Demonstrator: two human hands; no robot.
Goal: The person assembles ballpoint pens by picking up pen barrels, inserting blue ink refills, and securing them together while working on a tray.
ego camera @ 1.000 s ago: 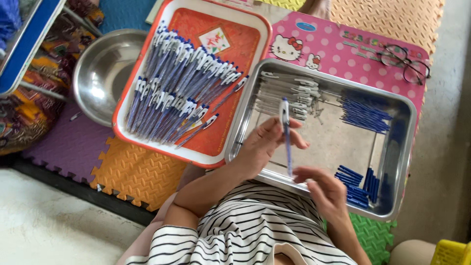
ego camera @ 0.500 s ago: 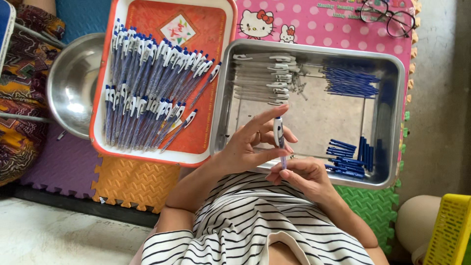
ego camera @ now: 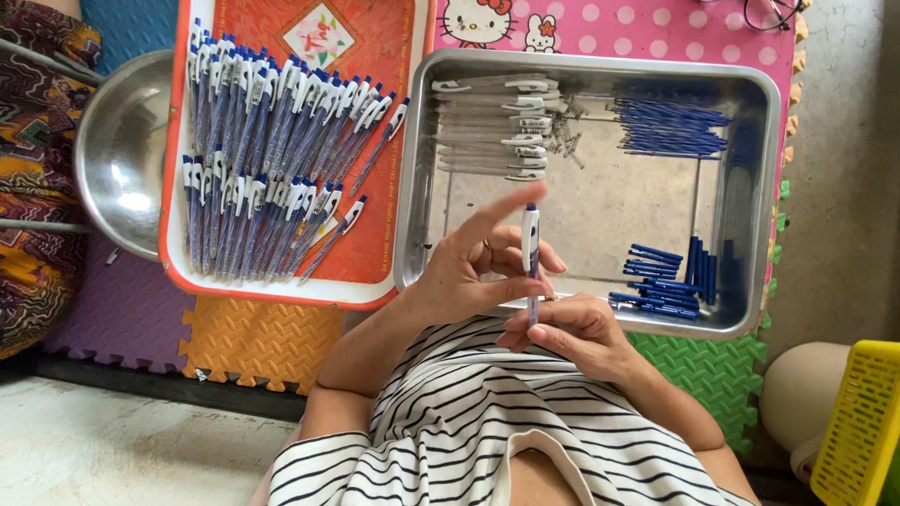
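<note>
Pinching one pen (ego camera: 531,245) upright, left hand (ego camera: 473,272) and right hand (ego camera: 567,330) both grip (over steel tray (ego camera: 750,201)).

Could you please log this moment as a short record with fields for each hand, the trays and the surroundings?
left hand: grips the white barrel of an upright pen
right hand: pinches the pen's lower end
steel tray: white barrels, blue refills, small springs
red tray: rows of finished pens
steel bowl: left of the red tray
floor: coloured foam mats
</note>
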